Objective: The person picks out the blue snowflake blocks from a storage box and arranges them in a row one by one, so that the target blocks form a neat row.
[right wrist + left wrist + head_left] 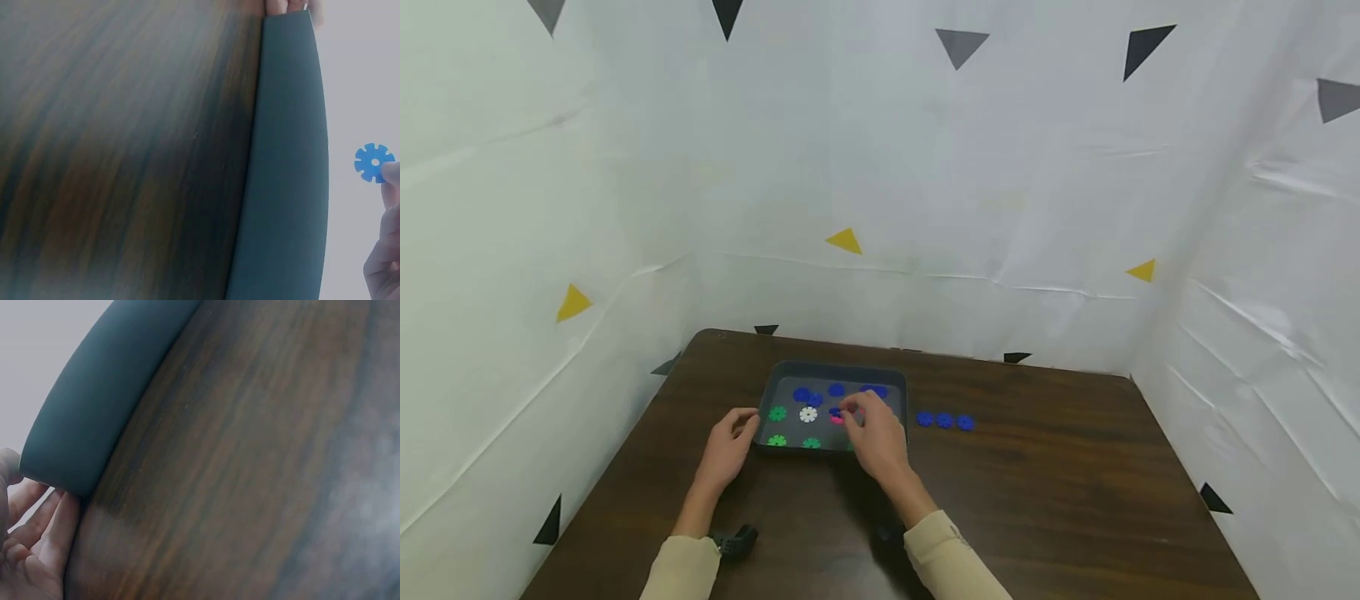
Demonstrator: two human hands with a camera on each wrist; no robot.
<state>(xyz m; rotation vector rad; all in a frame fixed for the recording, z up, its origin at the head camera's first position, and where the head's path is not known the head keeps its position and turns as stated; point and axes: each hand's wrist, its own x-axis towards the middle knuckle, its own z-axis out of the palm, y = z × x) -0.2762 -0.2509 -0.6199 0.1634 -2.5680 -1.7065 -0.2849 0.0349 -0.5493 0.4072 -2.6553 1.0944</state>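
Note:
Between thumb and fingertips, my right hand pinches a blue notched disc, held up over the dark grey tray. A pink disc shows just below it in the head view. My left hand holds the tray's near left corner, thumb at the rim and fingers against the outer wall. Inside the tray lie several blue discs along the back, a white disc in the middle and green discs at the left and front. My right hand hides part of the tray's right side.
Three blue discs lie in a row on the brown wooden table, right of the tray. White sheeting with triangle marks stands behind the table and at both sides. Dark straps sit at the wrists.

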